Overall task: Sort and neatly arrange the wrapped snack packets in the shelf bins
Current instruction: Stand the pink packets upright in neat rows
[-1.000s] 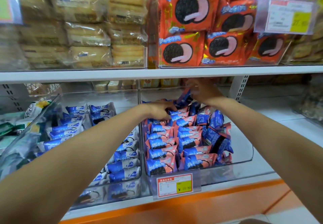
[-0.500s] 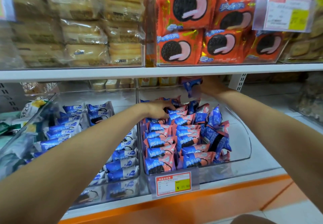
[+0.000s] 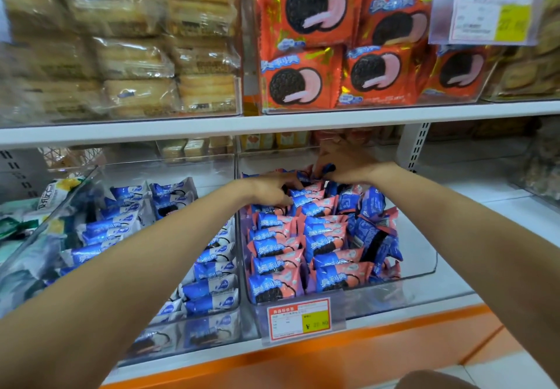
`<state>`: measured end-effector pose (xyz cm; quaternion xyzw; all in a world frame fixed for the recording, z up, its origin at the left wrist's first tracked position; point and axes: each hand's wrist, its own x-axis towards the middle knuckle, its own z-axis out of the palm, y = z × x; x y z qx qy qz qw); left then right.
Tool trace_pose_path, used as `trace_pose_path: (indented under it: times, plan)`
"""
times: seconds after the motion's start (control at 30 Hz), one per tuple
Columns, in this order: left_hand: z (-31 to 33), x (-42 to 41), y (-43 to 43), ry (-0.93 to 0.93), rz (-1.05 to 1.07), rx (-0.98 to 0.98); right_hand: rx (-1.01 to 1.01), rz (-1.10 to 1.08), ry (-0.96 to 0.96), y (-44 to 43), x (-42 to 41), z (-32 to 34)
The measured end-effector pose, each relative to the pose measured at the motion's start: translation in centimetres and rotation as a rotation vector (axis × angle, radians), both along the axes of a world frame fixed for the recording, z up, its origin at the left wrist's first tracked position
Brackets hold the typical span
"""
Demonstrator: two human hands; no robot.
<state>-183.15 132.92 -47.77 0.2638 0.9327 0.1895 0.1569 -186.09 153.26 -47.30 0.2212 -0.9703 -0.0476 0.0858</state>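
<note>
Head view: clear bin (image 3: 425, 264) about half arranged.
Right hand (image 3: 345, 162) pinches a blue packet (image 3: 328, 169) at the bin's back; left hand (image 3: 268, 190) rests curled on rear packets (image 3: 307, 196), grip unclear. Front rows (image 3: 303, 255) neat, right-side heap (image 3: 372, 237) loose.

- One left hand (image 3: 269, 190) and one right hand (image 3: 345, 164)
- Two price tags (image 3: 298, 319)
- Two white shelves (image 3: 272, 122)
- Five large orange packets (image 3: 306, 9) in plain view
- Small pink-and-blue packets (image 3: 274, 287), too many to count
</note>
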Motion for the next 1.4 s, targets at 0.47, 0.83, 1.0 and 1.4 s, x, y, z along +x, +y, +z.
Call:
trace_pose_path:
  times: [0.47,0.83,1.0,1.4]
  plan:
    - [0.3,-2.0,0.3,0.297,0.216,0.145,-0.147,-0.018,0.05,0.0,0.4,-1.2]
    - [0.0,-2.8,0.7,0.403,0.097,-0.086,-0.237,0.027,-0.027,0.1,-0.4,-1.5]
    - [0.1,-3.0,0.7,0.426,0.104,-0.064,-0.246,0.042,-0.026,0.2,-0.7,-1.5]
    - [-0.1,-3.9,0.0,0.407,0.092,-0.149,-0.151,0.042,-0.076,-0.1,-0.4,-1.6]
